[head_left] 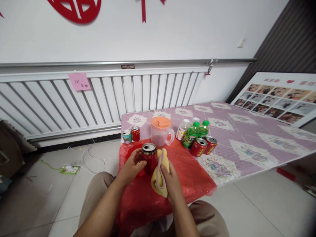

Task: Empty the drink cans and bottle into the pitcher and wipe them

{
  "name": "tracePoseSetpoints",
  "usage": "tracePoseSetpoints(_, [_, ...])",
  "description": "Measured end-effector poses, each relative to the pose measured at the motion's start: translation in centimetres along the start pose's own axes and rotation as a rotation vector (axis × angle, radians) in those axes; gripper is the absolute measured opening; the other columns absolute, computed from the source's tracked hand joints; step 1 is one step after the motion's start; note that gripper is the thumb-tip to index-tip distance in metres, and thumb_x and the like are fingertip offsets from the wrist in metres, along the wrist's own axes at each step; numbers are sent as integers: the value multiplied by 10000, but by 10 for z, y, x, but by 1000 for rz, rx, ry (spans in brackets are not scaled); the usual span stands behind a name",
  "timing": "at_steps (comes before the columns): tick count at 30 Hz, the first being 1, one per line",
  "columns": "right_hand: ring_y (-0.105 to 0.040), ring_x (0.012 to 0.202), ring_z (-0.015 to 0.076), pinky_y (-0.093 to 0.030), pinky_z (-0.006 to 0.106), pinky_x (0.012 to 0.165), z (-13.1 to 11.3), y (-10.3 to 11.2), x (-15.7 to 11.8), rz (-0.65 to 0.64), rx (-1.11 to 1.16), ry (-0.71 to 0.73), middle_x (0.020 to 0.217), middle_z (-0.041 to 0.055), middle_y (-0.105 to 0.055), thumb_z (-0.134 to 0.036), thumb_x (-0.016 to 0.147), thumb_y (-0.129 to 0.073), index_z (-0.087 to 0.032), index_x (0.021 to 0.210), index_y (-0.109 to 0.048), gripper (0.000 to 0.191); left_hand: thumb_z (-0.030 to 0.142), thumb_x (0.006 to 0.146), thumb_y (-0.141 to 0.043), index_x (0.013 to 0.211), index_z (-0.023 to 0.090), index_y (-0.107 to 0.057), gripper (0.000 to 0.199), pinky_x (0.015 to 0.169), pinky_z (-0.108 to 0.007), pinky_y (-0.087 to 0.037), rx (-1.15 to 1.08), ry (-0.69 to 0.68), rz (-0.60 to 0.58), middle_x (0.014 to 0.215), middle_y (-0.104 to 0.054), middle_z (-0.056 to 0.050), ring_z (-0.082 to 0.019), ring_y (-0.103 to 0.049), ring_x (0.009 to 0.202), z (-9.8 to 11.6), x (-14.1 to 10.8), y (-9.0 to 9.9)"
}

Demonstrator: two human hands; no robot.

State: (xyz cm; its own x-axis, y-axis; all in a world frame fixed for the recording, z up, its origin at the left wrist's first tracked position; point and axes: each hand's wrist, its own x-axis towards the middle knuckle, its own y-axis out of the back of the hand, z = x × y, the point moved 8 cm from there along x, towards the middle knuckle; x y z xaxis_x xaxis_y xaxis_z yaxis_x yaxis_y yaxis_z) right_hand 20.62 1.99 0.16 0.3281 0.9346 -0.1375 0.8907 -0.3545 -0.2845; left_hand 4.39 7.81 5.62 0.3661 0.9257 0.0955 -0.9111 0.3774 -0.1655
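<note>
Left hand [132, 167] curls round the left side of a dark red can [150, 163], thumb on the near face, fingers round the far side. Right hand [173, 182] pinches a folded yellow cloth [159, 179] with lilac edging, thumb laid over the folds, and the cloth sits against or just beside the right side of the can. The can stands about upright between the two hands, its top opened; whether its base rests on anything I cannot tell. Beneath lies a red plastic sheet [190, 174], spread over the near end of the table [249, 131], which wears a purple floral cover. Just beyond the can stands a clear pitcher [158, 136] with an orange lid. To its left, a teal can [127, 137] and a small red can [135, 134] stand side by side. To its right come a white-capped bottle [182, 131] and two green-capped bottles [190, 135], with two red cans [198, 147] in front of them, both opened. Farther back, a white radiator [158, 93] runs along the wall, a pink note [79, 82] stuck on it, and a photo board [276, 98] leans at the far right
</note>
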Motion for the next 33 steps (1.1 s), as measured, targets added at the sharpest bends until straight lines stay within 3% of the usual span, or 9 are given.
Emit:
tracePoseSetpoints(7, [-658,834,214,-507,312,732,-10,-2,-4,-131,22,-41,1045,29,-723,-493,738,-749,-246,1237,-606,574,414,689,-827,1309,193,-544,716,1060,-491,-421,-42,1,-218,1375,-581,-138,-347,-539,1261,-1,1,-7])
tracePoseSetpoints(12, [-666,863,227,-518,338,769,-10,-5,-6,-153,-30,-44,1080,41,-718,-481,743,-745,-244,1294,-572,624,471,632,-859,1306,206,-549,788,1107,-514,-376,-78,34,-265,1336,-609,-130,-357,-524,1285,-6,-1,-10])
tracePoseSetpoints(15, [-659,909,242,-523,363,806,-11,-5,-5,-141,-113,4,1112,50,-704,-477,774,-706,-240,1307,-562,601,459,621,-865,1307,210,-537,800,1106,-522,-375,-110,41,-229,1340,-600,-133,-362,-529,1279,-9,-2,-7])
tracePoseSetpoints(18, [-641,985,270,-509,419,886,-21,-2,-6,-53,-229,86,1165,71,-678,-457,785,-680,-241,1328,-541,601,418,611,-869,1288,210,-528,787,1083,-524,-395,-73,35,-143,1331,-600,-138,-366,-541,1259,-12,-2,-1])
tracePoseSetpoints(22, [-550,1196,285,-401,445,1068,-55,-3,-21,100,-339,341,1307,72,-604,-382,772,-688,-272,1303,-572,554,290,620,-836,1259,205,-505,724,1019,-493,-448,116,9,-10,1292,-616,-130,-340,-573,1207,-15,0,6])
tracePoseSetpoints(26, [-460,1313,295,-320,470,1141,-71,-24,-33,33,-455,568,1404,87,-526,-320,755,-702,-270,1296,-588,555,234,672,-765,1275,210,-470,671,953,-434,-498,184,-33,78,1285,-614,-119,-295,-596,1171,-12,-2,5])
tracePoseSetpoints(30, [-441,1331,295,-300,486,1151,-57,-29,-31,1,-463,571,1416,106,-508,-308,770,-692,-253,1327,-559,576,242,688,-753,1321,220,-453,701,970,-424,-504,111,-22,78,1310,-608,-108,-287,-602,1172,-3,-5,2])
tracePoseSetpoints(33, [-500,1269,289,-349,456,1118,-42,-20,-24,31,-364,431,1358,91,-563,-340,757,-703,-256,1303,-572,568,267,662,-783,1338,212,-456,753,954,-428,-516,61,5,85,1243,-648,-103,-293,-633,1116,2,-7,6])
